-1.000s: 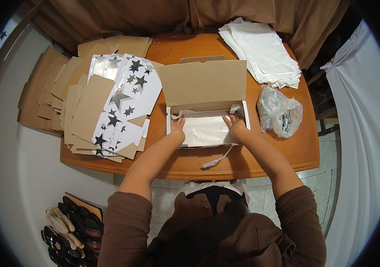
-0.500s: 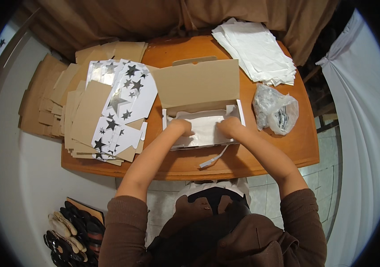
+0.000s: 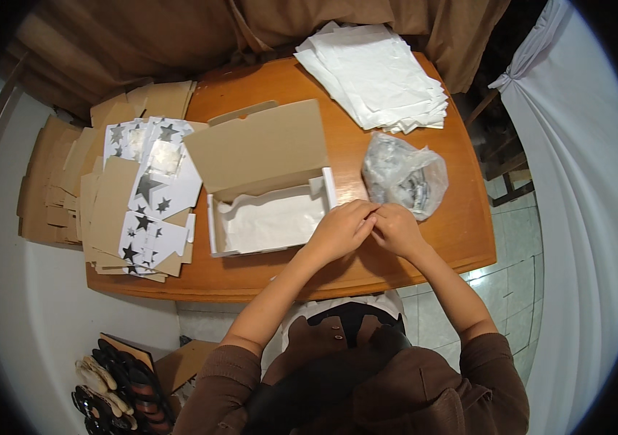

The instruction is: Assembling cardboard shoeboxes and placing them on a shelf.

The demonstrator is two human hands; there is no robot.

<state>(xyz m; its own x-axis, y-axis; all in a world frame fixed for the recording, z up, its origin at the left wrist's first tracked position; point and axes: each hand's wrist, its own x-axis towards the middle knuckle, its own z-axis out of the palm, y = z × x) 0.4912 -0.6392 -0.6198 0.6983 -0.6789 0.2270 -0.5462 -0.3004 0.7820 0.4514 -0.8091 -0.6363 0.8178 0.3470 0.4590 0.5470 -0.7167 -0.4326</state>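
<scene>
A cardboard box [image 3: 265, 148] stands with its lid up on the table, brown inside and white on its walls. White paper [image 3: 273, 217] lines its bottom, and nothing lies on the paper. Just right of the box, my left hand [image 3: 344, 230] and my right hand [image 3: 397, 230] meet, fingers bent and tips together. What they pinch, if anything, is too small or hidden to make out. Directly beyond them sits a clear plastic bag [image 3: 399, 170] with small greyish things inside; whether my right hand touches it I cannot tell.
Flat brown cardboard pieces [image 3: 110, 210] and white star-printed sheets [image 3: 168, 174] pile up on the left of the wooden table [image 3: 251, 80]. A stack of white paper [image 3: 374, 76] lies at the back right. Shoes [image 3: 117, 380] stand on the floor at lower left.
Both hands have left the paper inside the box and come together at its right, near the plastic bag. The whole view has shifted, so the table things appear farther left.
</scene>
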